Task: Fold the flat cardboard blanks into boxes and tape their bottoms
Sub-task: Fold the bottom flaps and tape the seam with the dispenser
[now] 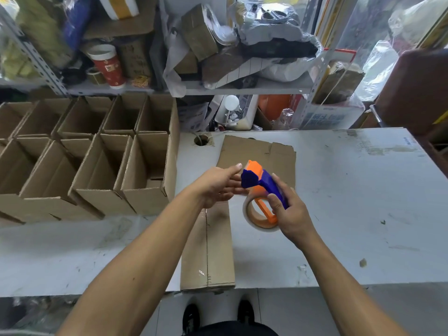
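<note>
Right hand [289, 212] grips the blue-orange tape dispenser [263, 190] above the counter [351, 202]; left hand [215, 186] fingers relaxed, holding nothing, right beside its nose. Taped box [208, 243] lies underneath, flat cardboard blank [257, 154] behind, finished boxes [84, 154] crowding the left.

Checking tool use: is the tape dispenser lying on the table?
No, the right hand grips the tape dispenser above the table.

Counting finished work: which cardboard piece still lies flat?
The cardboard blank on the table beyond the hands; the boxes at left stand open.
</note>
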